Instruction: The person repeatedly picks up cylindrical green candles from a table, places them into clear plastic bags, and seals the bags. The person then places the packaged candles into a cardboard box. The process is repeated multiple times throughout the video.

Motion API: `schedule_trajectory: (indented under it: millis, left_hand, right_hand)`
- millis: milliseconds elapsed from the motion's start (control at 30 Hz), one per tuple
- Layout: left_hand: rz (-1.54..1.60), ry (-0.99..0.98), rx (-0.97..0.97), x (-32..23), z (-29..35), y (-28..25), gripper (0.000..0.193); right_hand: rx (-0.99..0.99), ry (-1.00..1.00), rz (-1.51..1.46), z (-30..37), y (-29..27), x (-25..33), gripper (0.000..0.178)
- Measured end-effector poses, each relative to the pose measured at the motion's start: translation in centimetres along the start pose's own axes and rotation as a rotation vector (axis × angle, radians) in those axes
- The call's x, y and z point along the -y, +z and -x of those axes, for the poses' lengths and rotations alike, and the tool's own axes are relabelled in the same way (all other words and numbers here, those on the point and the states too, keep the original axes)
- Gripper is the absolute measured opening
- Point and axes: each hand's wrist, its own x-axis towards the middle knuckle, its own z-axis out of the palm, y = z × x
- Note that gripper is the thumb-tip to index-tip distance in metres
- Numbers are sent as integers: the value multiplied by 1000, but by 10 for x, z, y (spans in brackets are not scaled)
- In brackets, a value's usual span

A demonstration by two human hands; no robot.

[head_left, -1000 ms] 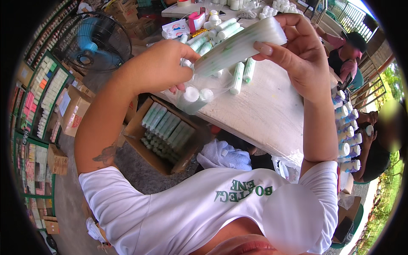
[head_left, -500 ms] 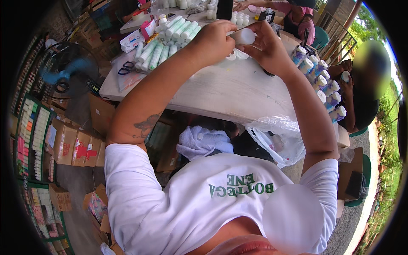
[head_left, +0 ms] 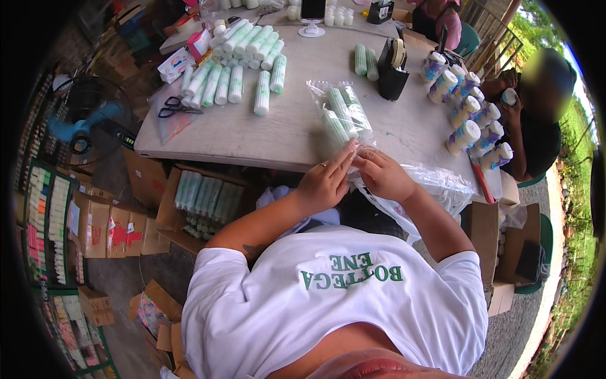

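Observation:
At the front edge of the table lies a clear plastic bag (head_left: 365,129) with white-and-green striped, film-wrapped rolls (head_left: 344,108) inside. My left hand (head_left: 327,180) and my right hand (head_left: 384,175) meet at the bag's near end, fingers pressed together on its gathered plastic. What lies between the fingertips is partly hidden. Left of the bag, a single roll (head_left: 262,93) lies apart from a large pile of similar rolls (head_left: 243,47).
Scissors (head_left: 178,107) lie at the table's left. A black tape dispenser (head_left: 394,79) stands beyond the bag, near white-lidded containers (head_left: 464,136). A phone on a stand (head_left: 312,16) is at the back. To the right sits a person (head_left: 536,126); a fan (head_left: 82,123) stands left.
Both hands have come down and nearer my body, from holding up a white round-ended roll to the bag at the table's edge. The bag with rolls is now in plain sight.

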Motion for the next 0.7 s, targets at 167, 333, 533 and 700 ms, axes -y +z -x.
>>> schedule_trajectory:
  millis: [167,333,533,700]
  left_hand:
    - [147,-102,131,-18,5,1,72]
    - [290,-118,239,-40,5,12,78]
    - [132,-25,435,-52,-4,24,75]
    - [241,50,491,-38,-25,4,61]
  right_hand:
    - [-36,135,65,13,10,15,48]
    - [-349,259,264,44,31,14,49]
    - [-726,455,416,24,30,-4,76]
    - [-447,582,417,28,2,-31,84]
